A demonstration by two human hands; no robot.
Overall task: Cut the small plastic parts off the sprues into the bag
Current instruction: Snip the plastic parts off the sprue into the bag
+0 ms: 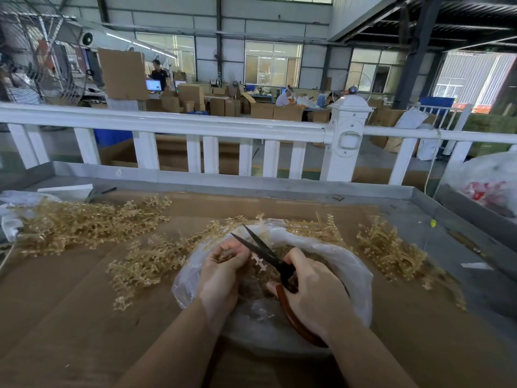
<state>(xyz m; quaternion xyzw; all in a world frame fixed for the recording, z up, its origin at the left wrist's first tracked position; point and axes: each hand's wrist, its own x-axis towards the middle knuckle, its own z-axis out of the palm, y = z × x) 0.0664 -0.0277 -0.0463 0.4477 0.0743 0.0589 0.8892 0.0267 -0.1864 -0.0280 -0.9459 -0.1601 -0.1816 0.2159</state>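
A clear plastic bag (347,264) lies open on the cardboard-covered table in front of me, with small tan cut parts inside. My left hand (221,278) holds a tan plastic sprue (258,261) over the bag's mouth. My right hand (310,295) grips black scissors (265,252) with red-brown handles; the blades are parted and point up-left beside the sprue. Piles of tan sprues (84,222) lie left, centre and right of the bag.
A white railing (167,124) runs along the table's far side. A raised grey metal rim (436,203) edges the table. A large filled plastic bag (486,186) stands at the right. More clear plastic (11,219) lies at the left edge.
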